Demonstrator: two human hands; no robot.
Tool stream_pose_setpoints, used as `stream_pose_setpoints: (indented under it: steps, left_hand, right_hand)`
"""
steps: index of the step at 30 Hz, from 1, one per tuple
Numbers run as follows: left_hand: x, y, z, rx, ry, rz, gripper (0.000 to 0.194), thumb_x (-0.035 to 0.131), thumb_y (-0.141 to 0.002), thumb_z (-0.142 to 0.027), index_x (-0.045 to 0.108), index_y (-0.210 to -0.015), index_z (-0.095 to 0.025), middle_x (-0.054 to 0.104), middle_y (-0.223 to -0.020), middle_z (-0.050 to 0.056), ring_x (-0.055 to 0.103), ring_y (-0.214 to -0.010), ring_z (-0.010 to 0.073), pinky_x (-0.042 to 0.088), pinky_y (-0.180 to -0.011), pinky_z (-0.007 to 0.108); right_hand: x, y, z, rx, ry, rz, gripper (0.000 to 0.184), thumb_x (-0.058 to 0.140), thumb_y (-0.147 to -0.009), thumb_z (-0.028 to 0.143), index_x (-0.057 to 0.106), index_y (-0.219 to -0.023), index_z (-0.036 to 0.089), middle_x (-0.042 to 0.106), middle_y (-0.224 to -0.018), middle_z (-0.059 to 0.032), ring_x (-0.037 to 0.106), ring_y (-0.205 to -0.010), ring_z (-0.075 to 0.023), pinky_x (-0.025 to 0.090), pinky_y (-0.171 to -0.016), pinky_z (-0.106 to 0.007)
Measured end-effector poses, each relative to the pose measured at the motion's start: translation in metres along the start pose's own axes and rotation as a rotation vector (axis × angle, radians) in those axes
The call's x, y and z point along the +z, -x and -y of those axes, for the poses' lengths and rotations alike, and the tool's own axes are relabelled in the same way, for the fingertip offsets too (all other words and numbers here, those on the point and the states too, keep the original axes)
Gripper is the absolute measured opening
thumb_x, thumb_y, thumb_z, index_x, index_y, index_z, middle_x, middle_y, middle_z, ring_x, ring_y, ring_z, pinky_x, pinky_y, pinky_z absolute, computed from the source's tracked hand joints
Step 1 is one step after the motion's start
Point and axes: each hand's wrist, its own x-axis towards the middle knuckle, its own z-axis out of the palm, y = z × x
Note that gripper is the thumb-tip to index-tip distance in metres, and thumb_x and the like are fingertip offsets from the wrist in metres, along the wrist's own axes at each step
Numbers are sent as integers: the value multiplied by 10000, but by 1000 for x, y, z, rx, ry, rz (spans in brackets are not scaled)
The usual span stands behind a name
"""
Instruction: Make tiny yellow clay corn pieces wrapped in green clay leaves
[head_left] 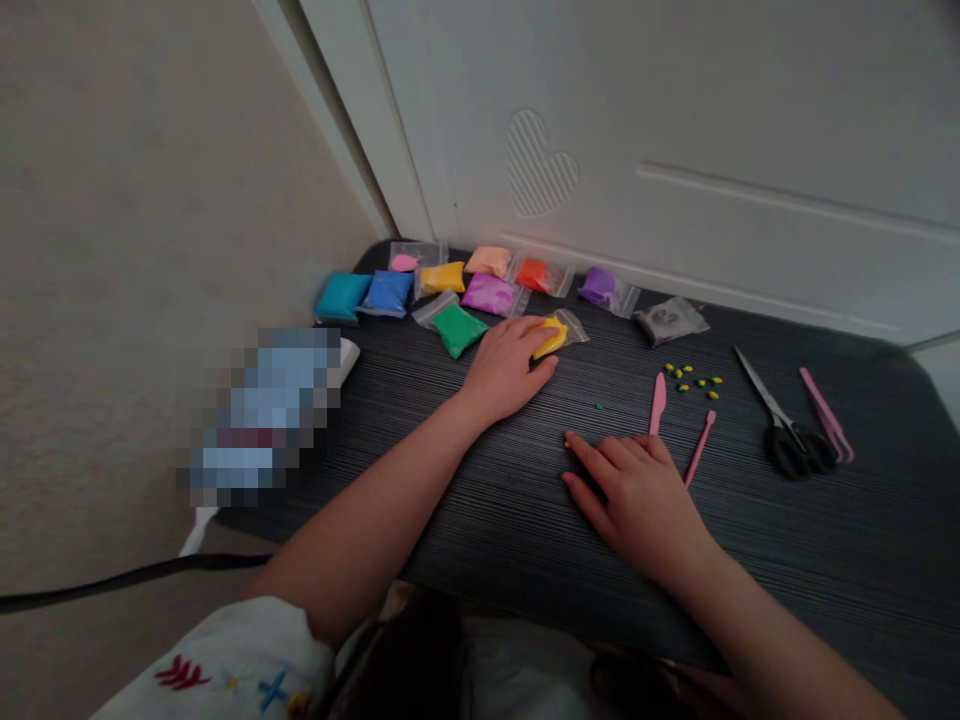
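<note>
Yellow clay bag (551,338): just right of green clay bag (459,330), left hand (510,368) over it, can't tell if gripping. Right hand (641,495): thumb/index apart, index on tiny yellow bit (568,444). Black-handled scissors (776,416): well right of green clay bag.

Left hand (510,370), right hand (637,500) and forearms (397,490) bare; left sleeve (240,635) white, loose, embroidered with crimson leaf sprig (182,674), blue cross-shaped motif (273,690), small yellow star (231,683); lap cloth (525,660) pale, dim, possibly same garment.
</note>
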Motion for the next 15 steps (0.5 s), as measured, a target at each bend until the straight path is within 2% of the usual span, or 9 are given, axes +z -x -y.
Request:
stream_pose_setpoints:
  steps: [7, 15]
  left_hand:
    - [1, 0, 0, 4, 11, -5, 353, 489, -788, -290, 524, -1130, -210, 507, -1197, 38, 438, -1094, 193, 323, -962, 348]
    - [-1, 0, 0, 11, 16, -6, 352, 494, -787, -288, 526, -1125, -199, 508, -1198, 45, 435, -1102, 187, 311, -974, 343]
  right_hand:
    - [-6, 6, 3, -16, 31, 21, 371, 331, -876, 386, 507, -1160, 223, 591, -829, -34, 508, -794, -200, 270, -820, -398]
    - [-2, 0, 8, 19, 45, 36, 440, 346, -864, 409, 447, -1230, 186, 579, -890, -70, 500, -850, -230, 296, -794, -389]
